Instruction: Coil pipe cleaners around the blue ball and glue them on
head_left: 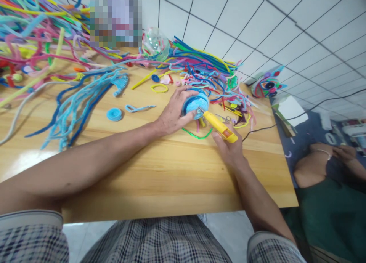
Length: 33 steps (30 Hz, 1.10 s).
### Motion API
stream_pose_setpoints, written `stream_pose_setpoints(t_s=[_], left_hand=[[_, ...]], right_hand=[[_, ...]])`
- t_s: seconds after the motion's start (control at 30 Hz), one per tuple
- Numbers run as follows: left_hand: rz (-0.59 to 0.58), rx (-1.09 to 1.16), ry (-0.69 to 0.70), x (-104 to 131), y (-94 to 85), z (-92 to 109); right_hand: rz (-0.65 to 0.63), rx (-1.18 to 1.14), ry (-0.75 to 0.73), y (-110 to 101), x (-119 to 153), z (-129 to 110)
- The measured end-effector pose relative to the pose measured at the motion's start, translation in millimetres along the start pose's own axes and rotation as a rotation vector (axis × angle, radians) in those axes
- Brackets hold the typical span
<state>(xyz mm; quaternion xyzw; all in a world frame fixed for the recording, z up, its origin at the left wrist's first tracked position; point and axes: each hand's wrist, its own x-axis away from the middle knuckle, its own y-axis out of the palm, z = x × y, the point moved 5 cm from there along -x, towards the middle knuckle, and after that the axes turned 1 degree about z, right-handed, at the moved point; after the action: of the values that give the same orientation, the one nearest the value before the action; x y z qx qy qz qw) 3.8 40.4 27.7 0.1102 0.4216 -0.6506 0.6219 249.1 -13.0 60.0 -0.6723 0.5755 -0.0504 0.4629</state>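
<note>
In the head view, the left hand (175, 112) grips a rounded blue piece (200, 101) over the worktop (160, 175), while the right hand (233, 150) grasps a yellow glue gun (219, 125), its tip at the piece. The piece looks largely formed, but a small blue coil (114, 114) and loose blue strands (85, 99) lie apart from it; how much work is left cannot be told.

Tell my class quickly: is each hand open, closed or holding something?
Left hand: holding the blue coiled piece.
Right hand: closed around the yellow glue gun.
</note>
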Motion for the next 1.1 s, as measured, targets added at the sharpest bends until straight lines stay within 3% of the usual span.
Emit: stream_pose_setpoints(t_s=[0.5, 1.1], left_hand=[[-0.009, -0.005, -0.012, -0.3, 0.5, 0.6], [-0.012, 0.0, -0.052, -1.0, -0.5, 2.5]], right_hand=[[-0.013, 0.024, 0.06, -3.8, 5.0, 6.1], [0.001, 0.014, 0.03, -2.7, 0.9, 2.5]])
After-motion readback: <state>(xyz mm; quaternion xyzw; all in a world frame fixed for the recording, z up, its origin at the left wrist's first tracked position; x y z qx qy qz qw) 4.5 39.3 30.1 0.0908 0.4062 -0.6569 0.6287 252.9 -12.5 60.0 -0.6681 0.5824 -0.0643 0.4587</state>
